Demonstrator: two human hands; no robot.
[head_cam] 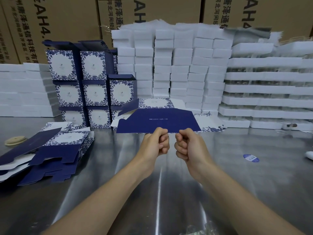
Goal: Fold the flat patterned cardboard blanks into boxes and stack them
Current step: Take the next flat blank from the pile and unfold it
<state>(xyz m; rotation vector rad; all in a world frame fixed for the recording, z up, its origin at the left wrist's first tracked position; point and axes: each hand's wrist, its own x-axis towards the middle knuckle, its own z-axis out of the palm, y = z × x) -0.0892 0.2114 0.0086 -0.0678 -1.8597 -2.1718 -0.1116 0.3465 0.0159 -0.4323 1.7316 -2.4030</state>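
A flat blue-and-white patterned cardboard blank [157, 120] hangs above the metal table [169, 184], its dark blue panel facing me and flaps sticking out at both ends. My left hand [156, 143] and my right hand [188, 144] each pinch its near edge, fingers curled, close together at the middle. A pile of flat blanks [50, 150] lies on the table at the left. Folded patterned boxes [94, 92] stand stacked in three columns behind that pile.
White foam blocks [177, 65] are stacked high at the back centre, with more foam trays [264, 92] at the right and left. Brown cartons [67, 19] form the back wall. A round blue sticker [251, 157] and a beige disc [15, 141] lie on the table.
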